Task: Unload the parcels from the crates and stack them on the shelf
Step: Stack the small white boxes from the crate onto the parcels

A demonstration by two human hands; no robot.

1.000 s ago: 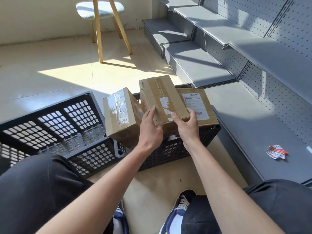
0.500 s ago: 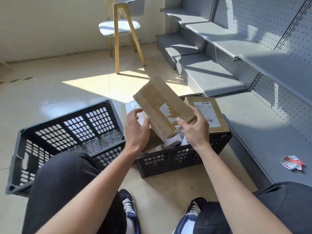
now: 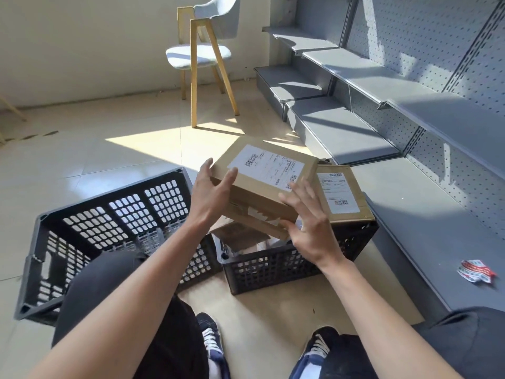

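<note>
Your left hand [image 3: 210, 192] grips the left end of a cardboard parcel [image 3: 262, 184], thumb lying on its top face beside the white shipping label and fingers curled round the far corner. Your right hand [image 3: 308, 225] presses its spread, nearly straight fingers against the parcel's near right corner; the thumb looks to sit under the edge, though you cannot quite tell from this angle. Between the two hands the parcel is held tilted, label up, above the smaller black crate [image 3: 287, 263].

A second parcel [image 3: 341, 198] lies across that crate's far right rim, its own label facing up, just behind your right hand. More cardboard and plastic-wrapped goods sit lower inside the crate, in shadow. To the left, touching the smaller crate, stands a larger black crate [image 3: 90, 236], partly hidden by your left knee.

The grey shelf [image 3: 426, 231] runs along your right, its lowest board close beside the crate, with a crumpled red and white scrap [image 3: 476, 274] lying on it. Higher boards and pegboard backing rise behind. A wooden-legged chair [image 3: 202, 53] with a pale seat stands on the tiled floor [image 3: 90, 149] near the far wall, sunlight falling in a patch before it.
</note>
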